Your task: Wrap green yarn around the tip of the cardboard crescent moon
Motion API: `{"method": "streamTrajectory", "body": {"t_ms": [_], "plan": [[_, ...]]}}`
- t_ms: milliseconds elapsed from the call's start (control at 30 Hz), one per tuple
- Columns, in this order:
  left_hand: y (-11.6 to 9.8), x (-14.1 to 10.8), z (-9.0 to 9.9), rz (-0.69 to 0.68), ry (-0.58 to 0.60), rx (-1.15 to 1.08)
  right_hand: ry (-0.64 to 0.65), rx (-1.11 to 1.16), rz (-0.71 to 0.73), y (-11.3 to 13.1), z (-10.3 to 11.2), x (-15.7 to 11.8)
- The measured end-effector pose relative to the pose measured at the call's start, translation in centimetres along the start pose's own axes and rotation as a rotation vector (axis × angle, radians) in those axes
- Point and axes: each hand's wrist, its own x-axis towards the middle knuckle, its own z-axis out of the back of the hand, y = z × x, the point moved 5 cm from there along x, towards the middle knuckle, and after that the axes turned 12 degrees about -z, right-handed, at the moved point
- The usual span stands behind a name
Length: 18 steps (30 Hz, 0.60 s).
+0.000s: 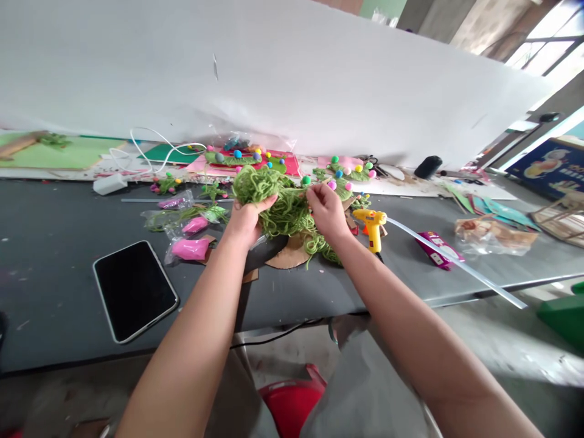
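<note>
Two hands hold yarn over the table; the left hand curls around it; the right hand, fingers narrow, pinches a few strands; I think it is better to pull slowly, with soft left grip, so nothing tangles

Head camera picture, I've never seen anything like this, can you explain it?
There's no machine here, just a person's two bare hands, seen from a camera worn on their head, looking forward and down. The left hand holds a loose bundle of green yarn; the right hand seems to pinch strands at its edge. Below is a dark grey table. On it, to the left, lies a black-screened, pale-rimmed tablet; to the right, a yellow glue gun with a long translucent stick running out behind it. Further back are green pieces dotted with colourful pom-poms.
</note>
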Motion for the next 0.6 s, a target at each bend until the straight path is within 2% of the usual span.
{"method": "streamTrajectory", "body": {"t_ms": [100, 167, 267, 367, 433, 600], "plan": [[-0.1, 0.5, 0.6, -0.068, -0.063, 0.007, 0.063, 0.288, -0.208, -0.6, 0.4, 0.3], [-0.1, 1.1, 1.4, -0.089, -0.147, 0.0, 0.055, 0.416, -0.281, -0.9, 1.1, 0.5], [-0.1, 1.9, 3.4, -0.08, -0.364, 0.002, -0.022, 0.481, -0.316, -1.6, 2.5, 1.0], [-0.3, 2.4, 5.1, -0.048, -0.532, 0.004, -0.184, 0.459, -0.338, -2.3, 4.3, 1.2], [-0.4, 2.6, 5.4, -0.034, -0.54, -0.012, -0.241, 0.479, -0.346, -2.5, 5.1, 1.2], [-1.1, 2.8, 4.7, -0.069, -0.405, -0.099, -0.108, 0.599, -0.3, -1.8, 5.0, 0.8]]}}
